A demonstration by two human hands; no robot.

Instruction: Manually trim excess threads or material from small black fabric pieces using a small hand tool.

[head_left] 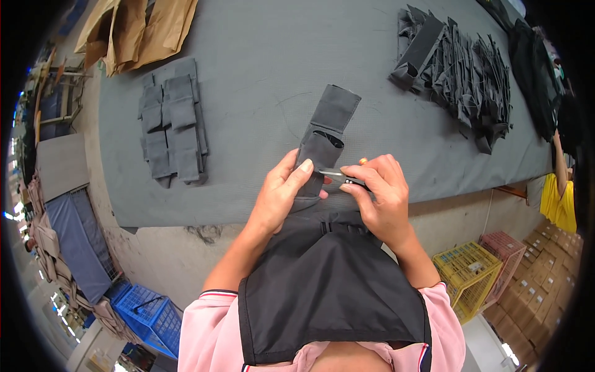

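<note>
My left hand [277, 193] grips a narrow dark grey fabric pouch [334, 109] near the table's front edge. Its flap end points away from me, and a pocket opening gapes below the flap. In my right hand [387, 197] is a pair of thread snips [333, 173]. The blades reach the pouch's edge right beside my left thumb. A small orange-gold bit shows at my right fingers; I cannot tell what it is. Similar grey pouches [180, 111] lie stacked at the left. At the far right is a heap of grey fabric pieces [462, 87] with loose thread ends.
Grey cloth covers the table [248, 133]. A brown paper bag [149, 31] stands at the back left, and black fabric [532, 77] hangs at the right. Crates, blue [152, 316] and yellow [468, 276], flank me below. Another person's yellow garment [558, 203] shows at the right.
</note>
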